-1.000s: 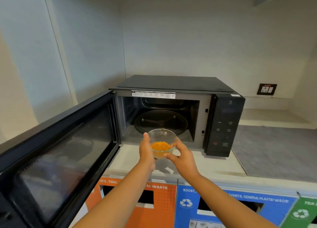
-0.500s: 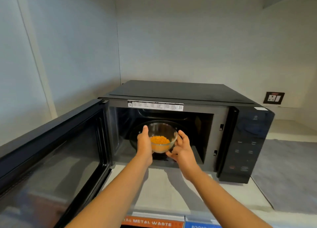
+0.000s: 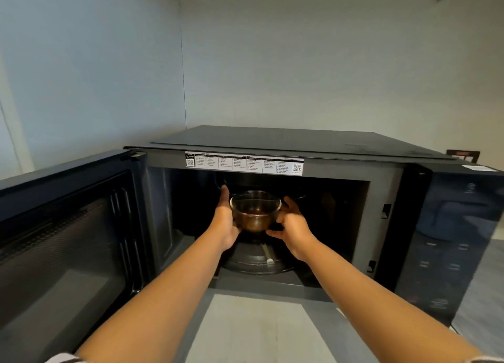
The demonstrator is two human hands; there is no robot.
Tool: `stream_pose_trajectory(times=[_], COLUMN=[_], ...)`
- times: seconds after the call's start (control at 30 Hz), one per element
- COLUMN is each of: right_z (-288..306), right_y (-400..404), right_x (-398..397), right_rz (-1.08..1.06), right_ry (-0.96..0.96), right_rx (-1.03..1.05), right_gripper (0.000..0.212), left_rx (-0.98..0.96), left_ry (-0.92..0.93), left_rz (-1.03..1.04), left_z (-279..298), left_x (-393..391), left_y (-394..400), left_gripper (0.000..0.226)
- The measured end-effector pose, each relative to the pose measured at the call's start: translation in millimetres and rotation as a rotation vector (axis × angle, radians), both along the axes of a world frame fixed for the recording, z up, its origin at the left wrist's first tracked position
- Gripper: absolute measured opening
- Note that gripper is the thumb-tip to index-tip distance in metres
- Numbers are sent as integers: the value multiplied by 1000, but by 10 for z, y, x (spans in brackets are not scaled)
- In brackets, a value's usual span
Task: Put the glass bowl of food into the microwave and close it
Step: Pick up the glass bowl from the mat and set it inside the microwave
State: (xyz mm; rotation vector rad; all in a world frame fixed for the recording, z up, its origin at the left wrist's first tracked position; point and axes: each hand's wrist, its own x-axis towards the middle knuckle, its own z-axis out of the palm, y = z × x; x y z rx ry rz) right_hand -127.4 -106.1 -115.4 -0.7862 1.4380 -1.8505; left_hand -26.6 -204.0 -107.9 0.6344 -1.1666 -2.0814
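The glass bowl of food (image 3: 255,211) is inside the dark cavity of the black microwave (image 3: 286,141), held above the round turntable (image 3: 253,261). My left hand (image 3: 225,218) grips its left side and my right hand (image 3: 293,223) grips its right side. The orange food looks dim in the shadow at the bottom of the bowl. Whether the bowl touches the turntable I cannot tell. The microwave door (image 3: 68,226) stands wide open to the left.
The control panel (image 3: 447,240) fills the microwave's right side. A pale counter (image 3: 253,330) lies in front of the opening. Walls close in on the left and behind; a wall socket (image 3: 463,155) peeks out at the far right.
Both hands have carried the bowl forward from the opening into the cavity, over the turntable. The camera has moved closer to the microwave.
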Motion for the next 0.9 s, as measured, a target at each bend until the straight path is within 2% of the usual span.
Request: stream_pose_trajectory(times=[0.13, 0.53, 0.8, 0.9], right_z=[-62, -211, -210, -212], right_y=[-147, -292, -310, -303], right_x=[-71, -223, -209, -175], right_rz=[3, -5, -17, -37], right_ry=[-19, -43, -24, -25], right_rx=[33, 73, 76, 72], right_gripper=[50, 35, 35, 43], left_rx=[13, -22, -33, -38], left_ry=[-18, -106, -135, -134], left_rz=[15, 88, 103, 106], left_z=[-81, -200, -208, -204], left_x=[-101, -276, -280, -277], left_y=[-121, -273, -280, -254], left_gripper=[80, 75, 74, 72])
